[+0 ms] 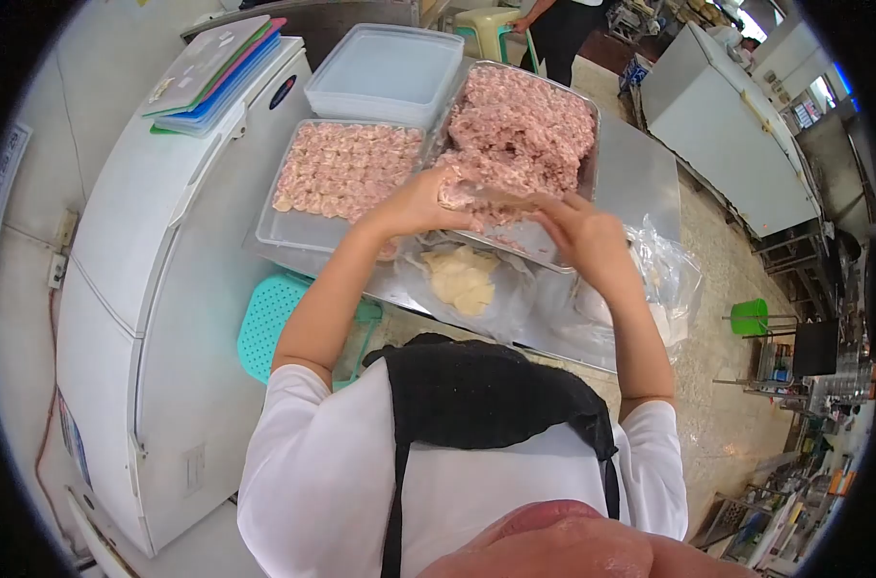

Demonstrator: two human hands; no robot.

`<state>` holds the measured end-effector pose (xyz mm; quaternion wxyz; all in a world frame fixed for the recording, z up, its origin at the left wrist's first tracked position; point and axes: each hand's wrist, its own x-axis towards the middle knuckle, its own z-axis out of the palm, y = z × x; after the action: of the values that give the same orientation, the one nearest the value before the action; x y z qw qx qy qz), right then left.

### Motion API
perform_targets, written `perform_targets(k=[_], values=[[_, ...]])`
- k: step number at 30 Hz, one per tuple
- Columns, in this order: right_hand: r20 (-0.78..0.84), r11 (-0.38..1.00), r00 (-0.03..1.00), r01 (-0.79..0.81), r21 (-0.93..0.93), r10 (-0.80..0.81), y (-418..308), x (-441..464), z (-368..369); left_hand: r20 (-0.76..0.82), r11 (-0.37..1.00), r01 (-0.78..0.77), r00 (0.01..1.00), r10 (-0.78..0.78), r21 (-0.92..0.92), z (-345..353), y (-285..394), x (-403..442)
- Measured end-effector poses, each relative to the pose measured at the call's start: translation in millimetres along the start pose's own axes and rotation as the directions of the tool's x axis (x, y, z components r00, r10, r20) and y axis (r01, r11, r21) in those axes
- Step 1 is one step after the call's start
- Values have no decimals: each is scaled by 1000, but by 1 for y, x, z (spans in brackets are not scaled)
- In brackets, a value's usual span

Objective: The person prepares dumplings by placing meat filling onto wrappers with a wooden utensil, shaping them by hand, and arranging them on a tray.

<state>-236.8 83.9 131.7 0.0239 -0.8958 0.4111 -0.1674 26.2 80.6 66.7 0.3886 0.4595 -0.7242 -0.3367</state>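
My left hand (420,204) is curled around a small meat-filled dumpling (452,193) over the near edge of the metal tray (546,252). The fingers partly hide it. In my right hand (584,233) is a thin, flat spatula (503,197), its blade reaching to the dumpling. A large mound of pink minced meat (524,120) fills most of the metal tray. To its left, a clear plastic tray (293,229) bears rows of filled dumplings (349,169). Just below my hands, a stack of pale dough wrappers (462,279) lies on clear plastic.
Stacked clear plastic containers (385,67) stand behind the dumplings. Right of the wrappers lies a crumpled plastic bag (659,275). A white freezer (207,231) borders the left side, with a turquoise stool (272,323) beside it. Another person (565,39) stands beyond the table near a green stool (486,27).
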Motion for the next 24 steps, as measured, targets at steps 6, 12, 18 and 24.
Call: perform_targets(k=[6,12,18,24], values=[[83,952,994,37,304,-65,-68,14,42,97,1000,11,995,-8,-29,-54,-16,-43],[127,901,988,-129,413,83,-89,7,70,-37,945,295,955,-293,141,-117,-62,-103],[197,713,890,-449,539,411,-73,-62,103,-43,857,385,918,-395,342,-125,-151,-143],[169,523,747,-590,615,643,-72,-113,106,-42,879,288,955,-295,379,-85,-158,-131]])
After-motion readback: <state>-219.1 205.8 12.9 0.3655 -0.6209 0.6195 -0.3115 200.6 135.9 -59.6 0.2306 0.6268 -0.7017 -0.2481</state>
